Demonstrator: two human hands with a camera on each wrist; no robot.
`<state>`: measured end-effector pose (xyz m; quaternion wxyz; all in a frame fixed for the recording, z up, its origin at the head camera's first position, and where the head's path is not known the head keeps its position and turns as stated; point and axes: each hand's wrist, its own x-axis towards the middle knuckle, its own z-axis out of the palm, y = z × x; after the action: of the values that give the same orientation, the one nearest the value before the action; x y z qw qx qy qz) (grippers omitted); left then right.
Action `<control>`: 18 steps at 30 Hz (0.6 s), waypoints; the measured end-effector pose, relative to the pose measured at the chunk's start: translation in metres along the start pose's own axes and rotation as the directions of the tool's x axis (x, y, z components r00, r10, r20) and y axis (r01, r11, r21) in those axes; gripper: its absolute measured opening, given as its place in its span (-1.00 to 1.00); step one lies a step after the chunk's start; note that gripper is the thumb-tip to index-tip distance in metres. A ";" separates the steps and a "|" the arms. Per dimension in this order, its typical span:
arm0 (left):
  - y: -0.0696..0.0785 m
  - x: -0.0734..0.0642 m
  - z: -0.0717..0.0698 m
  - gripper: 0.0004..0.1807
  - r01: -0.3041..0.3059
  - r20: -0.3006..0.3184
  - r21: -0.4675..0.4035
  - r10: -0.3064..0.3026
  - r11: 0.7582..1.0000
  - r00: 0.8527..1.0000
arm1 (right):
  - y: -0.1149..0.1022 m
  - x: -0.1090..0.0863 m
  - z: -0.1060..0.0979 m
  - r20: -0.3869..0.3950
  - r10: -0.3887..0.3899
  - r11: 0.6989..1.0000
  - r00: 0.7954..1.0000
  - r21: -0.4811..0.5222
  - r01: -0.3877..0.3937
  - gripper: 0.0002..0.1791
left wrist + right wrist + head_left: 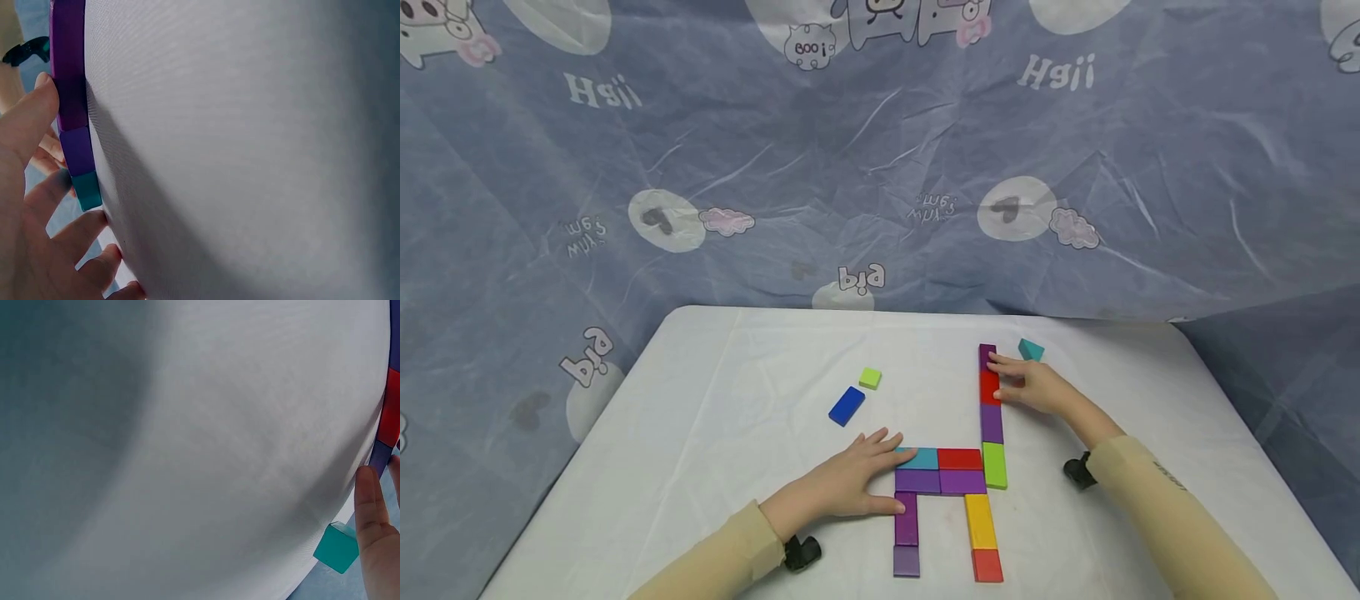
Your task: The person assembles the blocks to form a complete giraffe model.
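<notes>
Flat colored wooden blocks lie edge to edge on the white table. My left hand point(850, 479) has its fingers spread along the figure's left side. Its index fingertip touches a light-blue block point(922, 458), and the thumb tip rests against a dark purple block point(907, 525). Fingers of my right hand point(1043, 390) touch the upper end of a tall column, at the dark purple top block point(987, 353) and the red block point(989, 388) below it. A violet block point(992, 423) and a lime-green block point(995, 465) continue this column downward.
A blue block point(847, 406) and a small lime-green block point(870, 378) lie loose left of the column. Behind my right hand sits a teal triangular block point(1031, 349). Yellow point(980, 522) and red-orange point(987, 566) blocks form the figure's lower right strip. A patterned blue-grey cloth point(880, 167) hangs behind.
</notes>
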<state>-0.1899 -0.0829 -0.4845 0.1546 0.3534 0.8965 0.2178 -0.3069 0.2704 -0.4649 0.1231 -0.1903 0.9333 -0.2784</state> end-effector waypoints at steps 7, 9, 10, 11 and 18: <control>0.000 0.000 0.000 -0.17 0.004 0.001 0.001 -0.004 1.000 1.000 | 0.000 0.001 0.001 -0.003 -0.008 1.000 1.000 -0.001 0.008 -0.30; 0.000 0.000 0.000 -0.17 0.005 0.003 0.000 -0.005 1.000 1.000 | 0.001 0.001 0.001 -0.003 -0.009 1.000 1.000 0.004 0.009 -0.31; 0.000 0.000 0.000 -0.17 0.006 0.004 0.000 -0.006 1.000 1.000 | 0.001 0.002 0.001 -0.004 -0.008 1.000 1.000 0.006 0.008 -0.31; 0.000 0.000 0.000 -0.17 0.006 0.004 0.000 -0.006 1.000 1.000 | 0.002 0.002 0.001 -0.006 -0.006 1.000 1.000 0.009 0.006 -0.31; 0.002 0.000 -0.001 -0.17 0.005 0.006 -0.004 -0.005 1.000 1.000 | -0.001 0.002 0.000 0.000 0.035 0.999 0.999 0.019 -0.035 -0.30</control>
<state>-0.1889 -0.0823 -0.4831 0.1585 0.3515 0.8965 0.2183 -0.3085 0.2683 -0.4649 0.1299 -0.1728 0.9337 -0.2853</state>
